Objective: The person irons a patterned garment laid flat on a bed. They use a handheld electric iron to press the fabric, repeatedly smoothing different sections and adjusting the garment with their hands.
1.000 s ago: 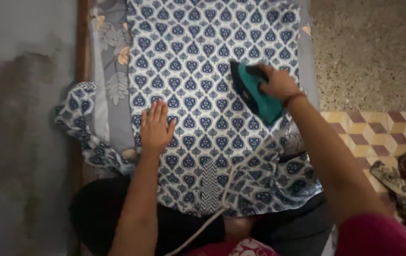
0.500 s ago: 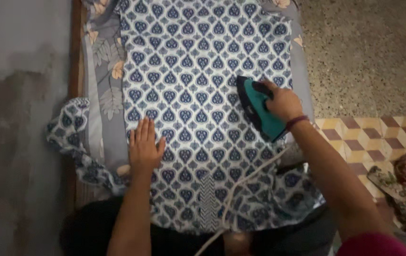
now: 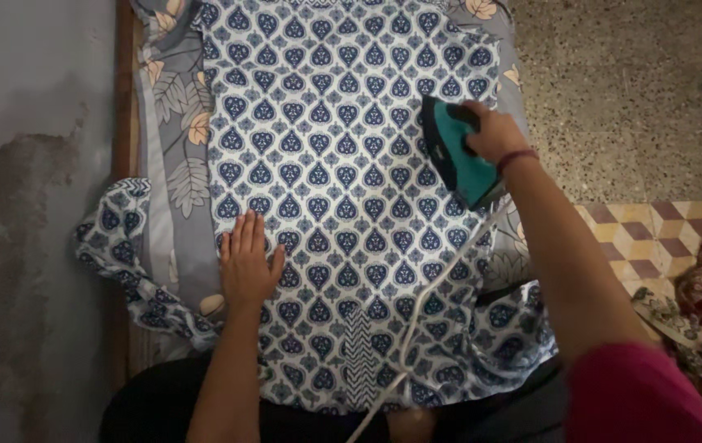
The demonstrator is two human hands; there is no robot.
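Iron (image 3: 458,156) points up-left, long side slanting; your right hand (image 3: 494,131) grips its handle, left hand (image 3: 248,267) lies flat, open, on cloth (image 3: 343,164).

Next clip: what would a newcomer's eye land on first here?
First, the blue-and-white patterned cloth spread flat across the middle, over a grey leaf-print sheet. Next, the teal iron at the cloth's right edge, gripped by the right hand, its white cord trailing down toward the person. The left hand lies flat, fingers together, on the cloth's lower left part.
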